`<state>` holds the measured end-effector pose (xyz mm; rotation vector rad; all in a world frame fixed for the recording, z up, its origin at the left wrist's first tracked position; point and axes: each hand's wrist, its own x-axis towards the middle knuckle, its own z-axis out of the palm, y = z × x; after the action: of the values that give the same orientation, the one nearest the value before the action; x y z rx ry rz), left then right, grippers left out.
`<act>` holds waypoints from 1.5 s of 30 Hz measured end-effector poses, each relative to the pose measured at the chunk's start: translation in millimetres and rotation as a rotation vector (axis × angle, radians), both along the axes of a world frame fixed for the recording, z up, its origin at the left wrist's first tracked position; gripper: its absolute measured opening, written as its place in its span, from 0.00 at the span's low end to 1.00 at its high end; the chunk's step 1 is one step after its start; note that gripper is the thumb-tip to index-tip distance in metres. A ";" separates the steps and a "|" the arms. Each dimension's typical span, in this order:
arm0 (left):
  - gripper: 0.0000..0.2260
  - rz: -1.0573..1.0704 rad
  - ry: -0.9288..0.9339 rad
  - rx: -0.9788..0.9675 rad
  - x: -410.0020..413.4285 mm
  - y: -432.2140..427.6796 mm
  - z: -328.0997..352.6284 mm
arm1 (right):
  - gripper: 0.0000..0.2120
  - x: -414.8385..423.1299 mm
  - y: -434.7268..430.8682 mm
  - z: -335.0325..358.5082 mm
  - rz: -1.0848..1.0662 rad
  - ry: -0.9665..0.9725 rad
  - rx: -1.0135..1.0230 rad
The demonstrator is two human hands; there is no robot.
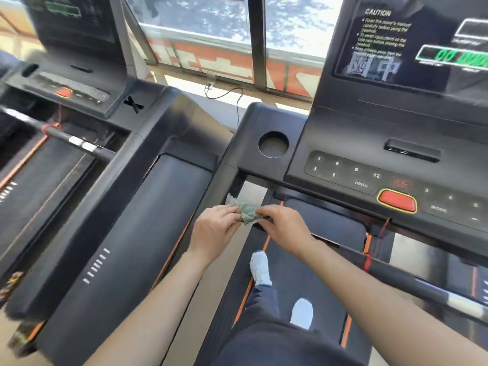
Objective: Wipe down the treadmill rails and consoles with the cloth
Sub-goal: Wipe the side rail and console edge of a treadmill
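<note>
Just nearer the person than the round cup holder [273, 144], above the front end of the belt [311, 262], the cloth [247, 211] is stretched between two bare hands. It is a small, thin, grey-green rag, crumpled and creased. Its long axis runs left to right from hand to hand, and one loose corner points up and away toward the post under the cup holder. I cannot tell whether that corner touches the post.

The left grip [215, 229] pinches the cloth's left end between curled fingertips and thumb. The right grip [284, 224] pinches the right end the same way, knuckles up. Both are clenched on the cloth.

Right of the cup holder, the console [343, 128] is matte black plastic with a sloped keypad [346, 171]. White figures read 3, 6, 9, 12, with "PROG" below and "MODE" further right. A red oblong button [397, 200] with a yellow rim lies right of the cup holder, nearer the person. Beyond the cup holder to the right, the glossy screen [396, 43] reads "CAUTION" over small white lines too blurred to read, beside green digits "00".

Left of the cup holder stands a second treadmill [171, 207], with a broad, smooth, rounded black rail [105, 196]. Well nearer the person than the cup holder, two white shoes [260, 268] stand on the dark belt, which is edged with orange stripes.
</note>
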<state>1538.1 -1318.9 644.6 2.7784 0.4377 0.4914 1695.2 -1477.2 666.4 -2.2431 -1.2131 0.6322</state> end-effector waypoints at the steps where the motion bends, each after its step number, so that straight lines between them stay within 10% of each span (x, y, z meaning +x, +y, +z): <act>1: 0.07 0.027 -0.001 -0.009 0.0 -5.4 -1.3 | 0.12 0.1 -0.7 -0.1 -0.012 -0.003 -0.008; 26: 0.07 -0.151 -0.039 -0.235 74.8 -216.5 -9.4 | 0.06 20.2 -218.4 12.0 -0.220 -0.328 -0.026; 45: 0.08 0.159 -0.098 -0.264 16.7 -119.3 -6.7 | 0.11 23.3 -78.3 34.1 -0.174 0.012 -0.212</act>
<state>1554.8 -1438.2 637.8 2.4669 0.6534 0.5593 1718.5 -1555.5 700.4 -2.4825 -0.9699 0.7340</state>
